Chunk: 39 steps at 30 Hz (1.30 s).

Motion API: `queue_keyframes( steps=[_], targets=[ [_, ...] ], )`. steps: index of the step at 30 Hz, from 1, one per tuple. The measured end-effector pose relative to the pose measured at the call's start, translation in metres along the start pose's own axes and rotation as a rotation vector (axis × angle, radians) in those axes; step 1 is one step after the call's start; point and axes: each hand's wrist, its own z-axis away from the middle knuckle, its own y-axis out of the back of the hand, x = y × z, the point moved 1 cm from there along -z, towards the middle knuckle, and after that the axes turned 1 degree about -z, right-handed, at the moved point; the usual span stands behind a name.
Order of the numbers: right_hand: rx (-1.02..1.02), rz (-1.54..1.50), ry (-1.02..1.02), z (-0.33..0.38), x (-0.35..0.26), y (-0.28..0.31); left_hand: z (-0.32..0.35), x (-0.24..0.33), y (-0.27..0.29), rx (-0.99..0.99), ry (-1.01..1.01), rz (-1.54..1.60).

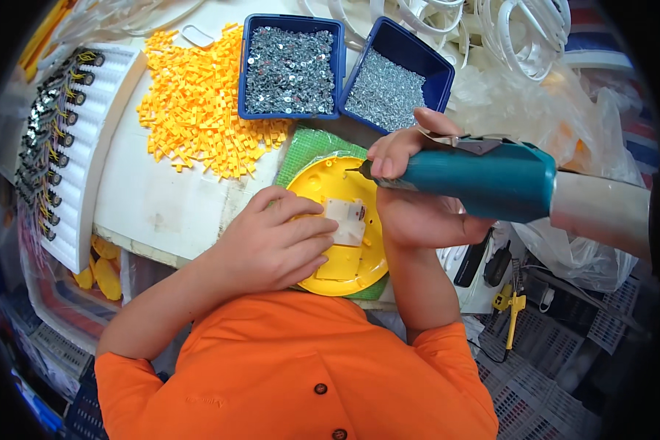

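My right hand (411, 176) is wrapped round a teal electric screwdriver (484, 178), held nearly level. Its dark bit points left, at the far part of a yellow round plastic shell (369, 253). Whether the bit touches a screw there is too small to tell. Across the shell's left rim lies my left hand (279, 238), holding the shell with its fingers reaching inside. Those fingertips are beside a white rectangular part (345, 221) in the shell's middle. Under the shell is a green mat (308, 150), partly covered by clear plastic.
Beyond the mat stand two blue bins, one with dark metal pieces (290, 73), one with small silvery screws (389, 88). A heap of yellow plastic pieces (198, 103) lies left of them. Farther left is a white foam tray (103, 147) with wired parts. Plastic bags (557, 125) crowd the right.
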Motion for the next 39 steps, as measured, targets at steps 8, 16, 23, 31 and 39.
queue_keyframes(
  steps=[8, 16, 23, 31, 39],
  targets=[
    [-0.040, 0.094, 0.077, 0.001, -0.015, -0.009, -0.047, -0.017, 0.006, 0.177, 0.216, -0.088],
    [0.058, -0.016, 0.017, 0.000, -0.009, -0.013, -0.055, -0.021, -0.001, 0.104, 0.299, -0.176],
    [-0.004, 0.008, 0.035, 0.003, -0.036, -0.024, -0.066, -0.024, -0.010, 0.131, 0.114, -0.274],
    [-0.001, 0.011, 0.041, 0.009, -0.054, -0.029, -0.075, -0.018, -0.003, 0.107, 0.006, -0.245],
    [-0.049, -0.036, 0.027, 0.024, -0.056, -0.025, -0.069, -0.012, -0.008, 0.090, -0.013, -0.186]
  ],
)
